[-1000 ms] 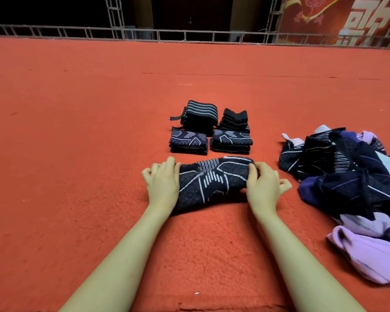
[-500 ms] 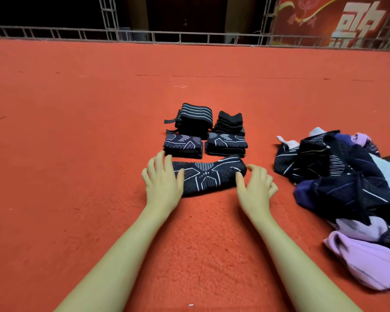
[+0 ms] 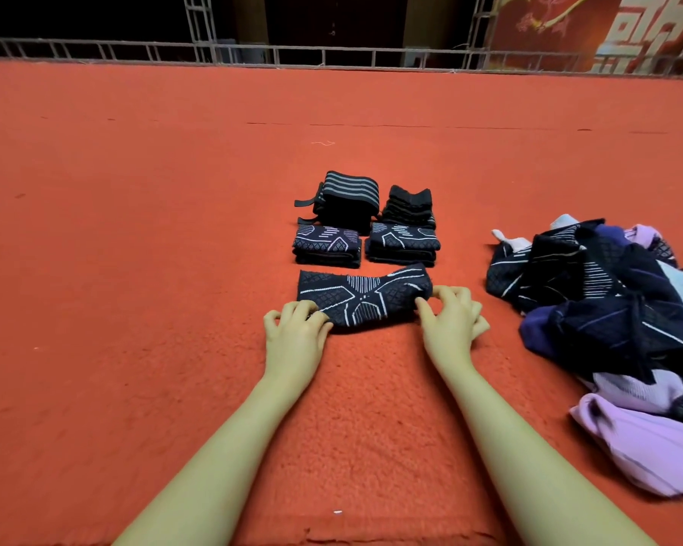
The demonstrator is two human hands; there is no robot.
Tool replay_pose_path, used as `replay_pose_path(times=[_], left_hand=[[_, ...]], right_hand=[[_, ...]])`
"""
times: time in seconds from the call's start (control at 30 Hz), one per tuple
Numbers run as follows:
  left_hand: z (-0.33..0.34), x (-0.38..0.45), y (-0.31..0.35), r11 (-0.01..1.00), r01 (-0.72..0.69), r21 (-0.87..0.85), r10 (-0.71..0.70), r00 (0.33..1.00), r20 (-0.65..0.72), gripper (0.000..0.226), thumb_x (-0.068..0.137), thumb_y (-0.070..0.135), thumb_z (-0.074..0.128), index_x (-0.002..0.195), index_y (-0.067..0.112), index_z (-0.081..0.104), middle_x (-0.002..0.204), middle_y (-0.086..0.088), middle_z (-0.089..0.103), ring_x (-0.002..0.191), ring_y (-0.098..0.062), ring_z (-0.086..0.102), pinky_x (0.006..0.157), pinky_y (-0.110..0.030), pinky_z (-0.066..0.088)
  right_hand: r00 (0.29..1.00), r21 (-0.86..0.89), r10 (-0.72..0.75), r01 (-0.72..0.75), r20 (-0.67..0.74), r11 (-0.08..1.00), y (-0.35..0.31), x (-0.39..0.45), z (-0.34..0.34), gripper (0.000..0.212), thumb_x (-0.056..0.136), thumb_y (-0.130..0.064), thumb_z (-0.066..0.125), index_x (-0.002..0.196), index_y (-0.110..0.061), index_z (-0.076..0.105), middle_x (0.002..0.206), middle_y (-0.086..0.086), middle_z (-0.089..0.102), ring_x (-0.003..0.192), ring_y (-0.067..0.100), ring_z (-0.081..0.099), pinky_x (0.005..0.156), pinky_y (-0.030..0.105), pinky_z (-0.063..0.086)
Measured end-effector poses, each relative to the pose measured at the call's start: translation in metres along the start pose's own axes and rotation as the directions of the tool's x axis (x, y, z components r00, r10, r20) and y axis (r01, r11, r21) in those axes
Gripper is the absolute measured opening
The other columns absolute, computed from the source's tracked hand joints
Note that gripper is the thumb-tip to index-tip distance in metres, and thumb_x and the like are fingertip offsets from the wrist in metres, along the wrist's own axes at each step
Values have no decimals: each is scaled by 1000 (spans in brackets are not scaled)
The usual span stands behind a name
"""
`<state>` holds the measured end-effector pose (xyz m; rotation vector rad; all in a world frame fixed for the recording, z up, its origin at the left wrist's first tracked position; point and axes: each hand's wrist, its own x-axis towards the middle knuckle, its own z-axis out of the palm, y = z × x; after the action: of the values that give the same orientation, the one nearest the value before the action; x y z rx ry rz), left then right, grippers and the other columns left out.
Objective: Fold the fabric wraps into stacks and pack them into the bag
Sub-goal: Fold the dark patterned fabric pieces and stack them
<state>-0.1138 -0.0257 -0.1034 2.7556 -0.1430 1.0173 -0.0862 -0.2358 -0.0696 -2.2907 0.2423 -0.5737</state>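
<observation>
Black patterned wrap (image 3: pixel 365 299) on red carpet (image 3: pixel 135 269) | both hands pinching its near corners: left (image 3: pixel 296 334), right (image 3: pixel 450 323)

Red carpet floor (image 3: pixel 135 269); metal railing (image 3: pixel 332 57) at far edge; red banner (image 3: pixel 608 29); dark beyond.

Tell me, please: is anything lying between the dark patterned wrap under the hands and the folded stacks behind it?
Nothing visible does. The dark patterned fabric wrap, pinched by the left hand and right hand, lies just in front of the two nearer folded stacks, with only bare red carpet between.
</observation>
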Motion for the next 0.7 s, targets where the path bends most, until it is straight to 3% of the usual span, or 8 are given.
replay_pose_path(times=[0.17, 0.27, 0.37, 0.53, 0.63, 0.7], left_hand=[[-4, -1, -3, 1000, 10, -22, -10, 999, -31, 31, 85, 34, 43, 74, 19, 68, 85, 6, 63, 81, -18, 59, 76, -33, 23], [-4, -2, -1, 999, -40, -31, 41, 999, 8, 33, 86, 36, 43, 73, 18, 67, 80, 5, 64, 75, -18, 63, 77, -34, 25], [-8, -5, 5, 999, -50, 9, 49, 995, 87, 37, 88, 44, 39, 72, 18, 61, 72, 6, 61, 71, -19, 62, 78, -36, 29], [-16, -9, 9, 999, -32, 27, 27, 986, 167, 46, 90, 49, 32, 88, 19, 66, 77, 5, 64, 76, -21, 65, 84, -40, 34], [-22, -11, 9, 998, -51, 40, 44, 984, 172, 49, 90, 50, 31, 90, 19, 68, 77, 4, 64, 76, -21, 65, 86, -42, 38], [-24, -13, 7, 997, -58, 48, 49, 984, 169, 50, 90, 51, 30, 85, 19, 68, 74, 4, 63, 74, -22, 65, 86, -41, 35]], right_hand=[[997, 249, -48, 60, -54, 967, -6, 2, -8, 12, 91, -20, 59, 90, -31, 64, 89, -12, 60, 93, 8, 45, 74, 28, 14], [997, 297, -46, 62, -61, 953, 1, -5, -12, 10, 92, -23, 59, 95, -30, 67, 97, -6, 64, 102, 9, 44, 78, 25, 15], [997, 312, -76, 79, -21, 947, 10, -12, -18, 20, 92, -18, 58, 105, -33, 58, 93, -8, 65, 102, 9, 42, 80, 26, 15], [982, 95, -191, 190, 2, 977, 21, -22, -23, 47, 91, -5, 52, 129, -32, 50, 92, -10, 57, 92, 7, 37, 78, 25, 12], [963, -73, -258, 264, 81, 962, 21, -25, -27, 44, 85, -8, 43, 114, -35, 63, 93, -11, 59, 92, 9, 34, 77, 27, 10], [968, -223, -215, 240, 130, 945, 23, -26, -30, 35, 84, -18, 42, 98, -34, 70, 101, -9, 60, 100, 17, 38, 82, 32, 12]])
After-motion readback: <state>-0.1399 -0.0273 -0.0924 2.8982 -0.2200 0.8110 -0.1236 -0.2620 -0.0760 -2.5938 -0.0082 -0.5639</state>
